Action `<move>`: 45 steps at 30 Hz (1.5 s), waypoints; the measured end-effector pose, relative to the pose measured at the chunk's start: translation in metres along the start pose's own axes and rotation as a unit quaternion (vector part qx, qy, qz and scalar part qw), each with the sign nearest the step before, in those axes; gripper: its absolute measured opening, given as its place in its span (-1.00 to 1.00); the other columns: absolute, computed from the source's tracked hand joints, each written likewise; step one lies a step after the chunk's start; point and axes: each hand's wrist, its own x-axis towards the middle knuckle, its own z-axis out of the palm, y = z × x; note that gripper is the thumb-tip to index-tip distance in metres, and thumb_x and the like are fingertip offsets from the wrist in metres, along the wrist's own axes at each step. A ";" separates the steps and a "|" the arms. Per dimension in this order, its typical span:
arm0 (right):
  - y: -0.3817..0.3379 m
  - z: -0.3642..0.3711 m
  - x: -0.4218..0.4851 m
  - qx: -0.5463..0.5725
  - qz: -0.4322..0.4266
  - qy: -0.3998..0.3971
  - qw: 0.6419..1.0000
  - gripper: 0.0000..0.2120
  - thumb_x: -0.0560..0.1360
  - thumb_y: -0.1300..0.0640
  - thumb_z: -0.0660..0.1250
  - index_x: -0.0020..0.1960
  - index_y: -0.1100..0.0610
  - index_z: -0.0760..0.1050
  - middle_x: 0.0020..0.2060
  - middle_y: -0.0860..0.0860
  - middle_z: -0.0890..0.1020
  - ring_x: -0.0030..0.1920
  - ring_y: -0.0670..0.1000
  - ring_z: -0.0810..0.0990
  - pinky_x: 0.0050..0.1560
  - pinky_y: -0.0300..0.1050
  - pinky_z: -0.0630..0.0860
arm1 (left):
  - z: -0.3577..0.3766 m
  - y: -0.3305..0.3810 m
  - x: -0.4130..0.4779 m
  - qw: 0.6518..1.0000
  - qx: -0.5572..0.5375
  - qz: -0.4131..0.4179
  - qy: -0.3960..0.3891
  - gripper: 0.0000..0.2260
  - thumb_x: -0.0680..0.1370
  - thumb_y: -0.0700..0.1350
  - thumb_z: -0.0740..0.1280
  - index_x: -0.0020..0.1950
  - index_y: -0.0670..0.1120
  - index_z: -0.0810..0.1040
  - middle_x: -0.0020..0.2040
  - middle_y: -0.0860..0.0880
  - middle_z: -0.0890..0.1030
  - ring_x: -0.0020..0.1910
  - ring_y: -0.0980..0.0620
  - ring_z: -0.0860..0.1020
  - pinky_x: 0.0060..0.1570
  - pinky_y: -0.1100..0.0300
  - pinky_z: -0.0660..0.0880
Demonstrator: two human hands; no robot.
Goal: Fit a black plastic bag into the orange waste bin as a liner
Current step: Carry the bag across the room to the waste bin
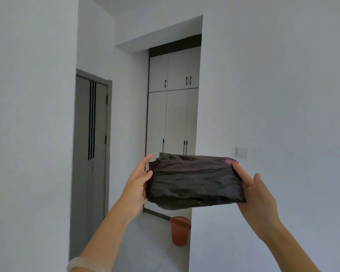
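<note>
White walls frame a grey panelled door (90,154) at left. Left hand (138,180) and right hand (252,190) grip opposite ends of a folded, crinkled black plastic bag (194,183), held up above the ribbed orange plastic waste bin (180,230) on the pale floor.

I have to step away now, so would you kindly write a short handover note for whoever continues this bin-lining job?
Left hand: gripping the left end of the black bag.
Right hand: gripping the right end of it.
Bag: held up in the air between both hands, still folded into a flat bundle, with a small pink mark near its top right corner.
Orange bin: standing upright on the floor further ahead, in front of the white cupboards, partly hidden by the wall corner. No liner shows in it.
Done: bag picked up.
Left: walk to the bin, unfold and open the bag, push it inside, turn its edge over the rim.
</note>
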 end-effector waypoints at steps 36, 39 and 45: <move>0.523 -0.215 0.795 -0.022 0.013 0.044 0.999 -0.58 0.60 -0.06 -0.08 0.31 -0.04 0.43 0.32 -0.06 0.50 0.36 -0.05 0.42 0.33 -0.04 0.32 | -0.284 -0.403 0.828 0.996 0.017 -0.077 0.034 -0.67 0.59 -0.26 0.12 0.26 0.01 0.50 0.03 0.06 0.68 -0.02 0.07 0.64 -0.29 0.26 0.59; 0.568 -0.244 0.869 -0.021 0.026 0.063 0.997 -0.58 0.62 -0.02 -0.10 0.35 0.03 0.38 0.32 -0.07 0.48 0.37 -0.05 0.41 0.35 -0.05 0.30 | -0.303 -0.445 0.911 0.995 0.028 -0.091 0.035 -0.68 0.58 -0.20 0.18 0.32 -0.02 0.48 0.14 -0.02 0.64 0.05 0.01 0.63 -0.24 0.21 0.60; 0.624 -0.291 0.997 -0.047 0.036 0.080 0.995 -0.57 0.61 -0.03 -0.09 0.29 0.00 0.45 0.29 -0.05 0.53 0.32 -0.05 0.46 0.27 -0.08 0.35 | -0.338 -0.516 1.060 0.990 0.028 -0.139 0.015 -0.65 0.56 -0.20 0.23 0.35 -0.06 0.44 0.12 -0.08 0.65 -0.02 -0.03 0.65 -0.29 0.15 0.61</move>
